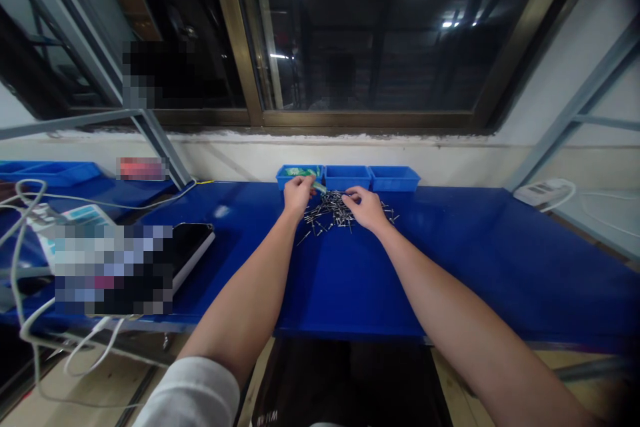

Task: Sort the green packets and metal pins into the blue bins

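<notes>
A heap of small dark metal pins [334, 212] lies on the blue table top [350, 273] near the back wall. My left hand [297, 194] is closed in a pinch on a small green piece [319, 187] just left of the heap. My right hand [366, 207] rests on the right side of the heap with its fingers curled over the pins; what they hold is too small to make out. Behind the hands stand three blue bins in a row; the left bin [299, 175] holds green parts.
The middle bin [347, 177] and right bin [394, 178] sit against the wall. A black flat device [193, 243] and white cables [30, 267] lie at the left. A white power strip [544, 191] rests at the right. A window is behind the table.
</notes>
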### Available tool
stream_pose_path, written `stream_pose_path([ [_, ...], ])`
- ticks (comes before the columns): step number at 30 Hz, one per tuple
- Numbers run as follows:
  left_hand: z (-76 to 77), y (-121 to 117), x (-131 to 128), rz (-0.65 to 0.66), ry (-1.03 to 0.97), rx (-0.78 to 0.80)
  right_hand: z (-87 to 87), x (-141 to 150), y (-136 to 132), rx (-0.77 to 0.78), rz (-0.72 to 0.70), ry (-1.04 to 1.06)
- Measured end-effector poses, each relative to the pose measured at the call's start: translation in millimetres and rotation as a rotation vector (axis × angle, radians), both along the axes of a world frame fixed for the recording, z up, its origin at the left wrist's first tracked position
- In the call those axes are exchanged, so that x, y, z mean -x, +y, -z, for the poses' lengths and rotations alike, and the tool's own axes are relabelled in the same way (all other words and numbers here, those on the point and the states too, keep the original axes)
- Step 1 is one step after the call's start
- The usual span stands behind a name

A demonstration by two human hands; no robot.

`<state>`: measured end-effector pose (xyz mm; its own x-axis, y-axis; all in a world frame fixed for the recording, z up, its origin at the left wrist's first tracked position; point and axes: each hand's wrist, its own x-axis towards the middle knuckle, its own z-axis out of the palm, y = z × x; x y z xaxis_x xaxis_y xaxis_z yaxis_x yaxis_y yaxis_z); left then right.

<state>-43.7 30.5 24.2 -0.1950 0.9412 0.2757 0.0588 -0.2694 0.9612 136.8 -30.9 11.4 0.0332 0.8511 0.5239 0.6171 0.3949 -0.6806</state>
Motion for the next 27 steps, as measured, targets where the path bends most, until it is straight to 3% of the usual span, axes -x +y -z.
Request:
stream_pose_path([
  [4,-4.8,9,1,0.013,-0.023,-0.090,1.9,0,2,0.004,0.008,-0.012],
  [8,-3.5,9,2,0.119,-0.012,0.041,4.0,-2,4,-0.004,0.012,-0.033],
  [11,0.6,7,4,0.094,-0.016,0.114,4.2,-2,4,-0.002,0.013,-0.053],
  [15,5.1,7,8,0.047,0.024,0.081,2.9,-3,4,0.000,0.020,-0.086],
  [22,7.2,5,13,-0.038,0.512,-0.079,1.5,-4,4,0.015,0.053,-0.163],
  [27,9.3,-8,5,0.075,0.870,-0.176,-1.8,-8,2,0.087,0.252,-0.323],
])
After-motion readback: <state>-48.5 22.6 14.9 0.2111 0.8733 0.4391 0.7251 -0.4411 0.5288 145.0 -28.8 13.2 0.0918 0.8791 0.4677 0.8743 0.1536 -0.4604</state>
